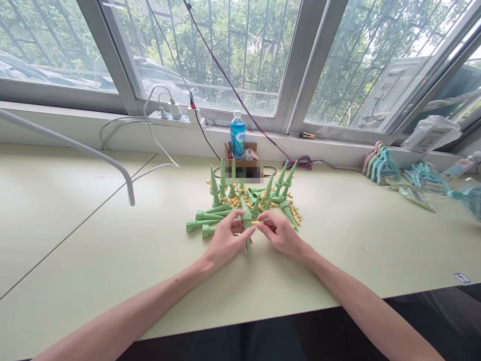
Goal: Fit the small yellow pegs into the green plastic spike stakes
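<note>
My left hand (230, 235) is closed around a green plastic spike (246, 223), whose tapered tip points down toward me. From the right, my right hand (278, 231) pinches a small yellow peg (255, 223) against the side of that spike, just below its collar. I cannot tell how far the peg sits in it. Just beyond my hands is a pile of small yellow pegs (229, 201). Several green spikes stand upright around it, such as a spike (214, 188) at the left. More green spikes (205, 224) lie on their sides by my left hand.
A cardboard box (255, 164) with a bottle of blue liquid (237, 135) stands behind the pile. A white curved bar (93, 143) reaches in from the left. Cables (300, 162) and a power strip (176, 118) are by the window; pastel plastic items (387, 165) lie at the right.
</note>
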Available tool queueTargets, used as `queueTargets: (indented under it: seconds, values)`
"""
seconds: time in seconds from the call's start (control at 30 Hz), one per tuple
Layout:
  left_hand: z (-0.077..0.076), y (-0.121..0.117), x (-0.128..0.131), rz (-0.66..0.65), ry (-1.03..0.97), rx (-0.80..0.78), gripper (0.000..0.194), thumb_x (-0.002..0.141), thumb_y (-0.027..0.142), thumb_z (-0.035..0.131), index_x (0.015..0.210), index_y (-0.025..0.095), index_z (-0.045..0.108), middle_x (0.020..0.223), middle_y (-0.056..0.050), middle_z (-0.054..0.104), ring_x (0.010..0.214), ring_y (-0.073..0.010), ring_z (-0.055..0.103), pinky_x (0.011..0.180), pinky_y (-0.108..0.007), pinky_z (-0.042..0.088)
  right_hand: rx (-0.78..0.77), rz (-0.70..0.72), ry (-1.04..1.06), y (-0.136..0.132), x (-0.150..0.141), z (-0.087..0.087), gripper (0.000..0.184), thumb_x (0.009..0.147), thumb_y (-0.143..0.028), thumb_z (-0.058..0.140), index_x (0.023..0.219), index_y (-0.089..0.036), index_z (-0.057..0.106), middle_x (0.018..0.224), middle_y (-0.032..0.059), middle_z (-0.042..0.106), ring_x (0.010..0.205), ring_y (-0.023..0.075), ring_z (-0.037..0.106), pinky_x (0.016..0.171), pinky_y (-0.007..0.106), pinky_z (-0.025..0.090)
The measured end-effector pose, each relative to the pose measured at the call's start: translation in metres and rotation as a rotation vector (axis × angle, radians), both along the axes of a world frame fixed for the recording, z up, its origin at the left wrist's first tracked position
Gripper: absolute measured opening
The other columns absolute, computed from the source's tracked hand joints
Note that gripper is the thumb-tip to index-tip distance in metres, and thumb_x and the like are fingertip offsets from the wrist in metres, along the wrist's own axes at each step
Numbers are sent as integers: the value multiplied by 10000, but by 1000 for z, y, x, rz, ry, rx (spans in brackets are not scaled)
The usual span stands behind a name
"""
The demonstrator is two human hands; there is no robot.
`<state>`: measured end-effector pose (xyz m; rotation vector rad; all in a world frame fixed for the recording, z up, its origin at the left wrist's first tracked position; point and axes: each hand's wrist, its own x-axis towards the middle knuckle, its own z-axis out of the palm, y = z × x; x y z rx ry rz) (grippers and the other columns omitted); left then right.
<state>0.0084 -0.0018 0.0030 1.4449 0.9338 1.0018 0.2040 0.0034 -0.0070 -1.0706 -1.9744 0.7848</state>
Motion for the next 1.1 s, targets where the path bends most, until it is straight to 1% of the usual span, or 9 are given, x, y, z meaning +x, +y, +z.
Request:
queueTargets:
  seconds: [0.23,0.43,0.67,0.83,0.97,1.1]
  values:
    - [-3,0,0,6,56,55,426,837,411,667,1169,221,480,666,60,524,590,-167,655,466,-267,566,24,-6,-32,1,1,-2,151,978,-333,489,908,-202,518,541,-77,358,492,106,289,507,256,249]
    - [-3,-2,-1,2,101,102,418,851,414,649,1181,221,481,673,52,523,581,-171,656,449,-261,557,38,-2,-37,1,0,-1,176,973,-309,479,848,-193,524,635,-34,473,535,107,353,525,250,290]
    - [-3,-2,-2,-2,162,174,382,865,404,627,1175,224,496,653,64,511,543,-151,643,459,-244,534,21,-1,-24,0,-2,2,215,970,-294,471,792,-185,524,628,-33,461,552,108,354,535,250,294]
    - [-4,-1,-2,13,189,221,369,864,392,623,1175,227,511,649,69,476,546,-142,632,472,-236,524,-61,17,33,0,-1,3,251,972,-332,477,777,-181,522,587,-47,418,525,101,334,512,245,277]
    - [-5,-1,-2,15,198,241,349,867,384,620,1164,232,521,657,62,504,535,-128,614,491,-231,519,-150,48,103,1,0,1,276,977,-380,471,790,-183,525,548,-62,381,490,95,309,483,237,266]
    - [-5,-2,-1,14,201,222,352,863,405,619,1151,231,516,679,50,550,462,-103,555,439,-216,479,-225,67,152,2,1,-2,293,970,-426,476,812,-188,540,528,-71,352,464,92,293,452,229,256]
